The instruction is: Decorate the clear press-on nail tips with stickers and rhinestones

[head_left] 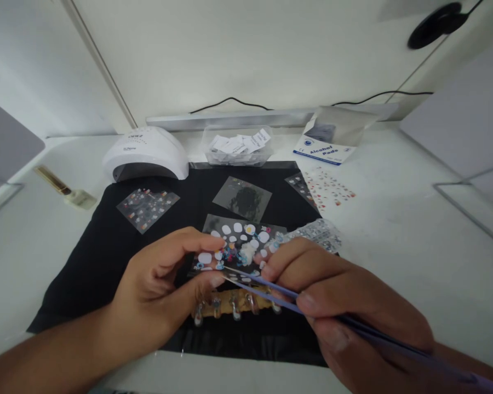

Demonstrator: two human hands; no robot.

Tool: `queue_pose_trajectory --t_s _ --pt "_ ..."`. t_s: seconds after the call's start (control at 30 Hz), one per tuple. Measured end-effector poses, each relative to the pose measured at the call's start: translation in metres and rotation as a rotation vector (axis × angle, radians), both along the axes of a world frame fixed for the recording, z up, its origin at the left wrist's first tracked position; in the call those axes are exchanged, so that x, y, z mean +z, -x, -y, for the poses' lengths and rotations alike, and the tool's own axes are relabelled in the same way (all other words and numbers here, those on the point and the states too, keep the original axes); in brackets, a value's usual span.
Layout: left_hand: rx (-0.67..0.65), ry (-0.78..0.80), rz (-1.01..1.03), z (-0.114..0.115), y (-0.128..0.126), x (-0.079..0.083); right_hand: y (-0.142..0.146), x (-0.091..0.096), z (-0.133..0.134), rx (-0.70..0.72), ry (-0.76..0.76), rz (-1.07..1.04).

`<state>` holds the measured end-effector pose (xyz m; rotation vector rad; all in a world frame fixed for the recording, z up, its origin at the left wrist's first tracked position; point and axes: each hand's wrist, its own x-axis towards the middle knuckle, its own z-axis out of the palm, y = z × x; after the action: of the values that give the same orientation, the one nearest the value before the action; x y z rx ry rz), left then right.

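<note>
My left hand (160, 284) pinches the left edge of a clear nail sticker sheet (230, 230) printed with white shapes and small colourful figures. In my right hand (345, 306) is a pair of purple tweezers (271, 290), its tips close together at the sheet's lower left part. Whether a sticker sits between the tips is too small to tell. Just below the sheet lies a yellowish strip (242, 303) with several clear, shiny nail tips along it. Behind my right fingers shows a clear case of glittering pieces (316, 235), partly covered.
A black mat (86, 262) covers the white table. On it lie more sticker sheets (148, 209) and a clear sheet (242, 198). Behind stand a white nail lamp (148, 150), a plastic box of packets (236, 158) and an alcohol pads box (328, 148). A polish bottle (80, 198) lies left.
</note>
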<state>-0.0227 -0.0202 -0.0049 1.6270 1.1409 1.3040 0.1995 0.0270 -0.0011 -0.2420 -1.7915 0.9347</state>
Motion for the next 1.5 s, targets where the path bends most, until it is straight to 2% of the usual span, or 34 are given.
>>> queue_pose_trajectory --t_s 0.17,0.43,0.7,0.87,1.1,1.17,1.23,1.3,1.37,1.5 --pt "-0.027 -0.053 -0.040 0.000 0.003 0.000 0.002 -0.001 0.001 -0.019 0.001 -0.032" --pt "-0.105 -0.164 -0.091 -0.002 0.007 0.000 0.003 -0.006 0.003 -0.018 0.135 -0.126" --pt "-0.121 -0.073 -0.003 -0.002 0.005 -0.003 0.003 -0.002 0.003 0.026 0.148 -0.101" --pt "-0.117 -0.021 0.020 0.001 0.003 -0.002 0.003 0.005 0.008 -0.023 0.153 -0.045" --pt "-0.084 -0.029 -0.017 0.004 0.000 0.001 0.001 0.008 0.013 -0.062 0.164 -0.018" --pt "-0.093 -0.036 -0.012 0.005 0.000 0.001 0.005 0.007 0.016 -0.104 0.175 -0.043" --pt "-0.091 -0.038 -0.016 0.006 0.000 0.000 0.009 0.003 0.019 -0.265 0.191 -0.175" --pt "-0.088 -0.027 -0.023 0.007 0.000 -0.001 0.012 -0.001 0.021 -0.305 0.189 -0.192" --pt "-0.094 -0.014 -0.034 0.008 0.000 -0.002 0.013 -0.004 0.022 -0.273 0.151 -0.124" --pt "-0.084 -0.027 -0.081 0.009 0.000 -0.002 0.011 -0.003 0.022 -0.300 0.162 -0.122"
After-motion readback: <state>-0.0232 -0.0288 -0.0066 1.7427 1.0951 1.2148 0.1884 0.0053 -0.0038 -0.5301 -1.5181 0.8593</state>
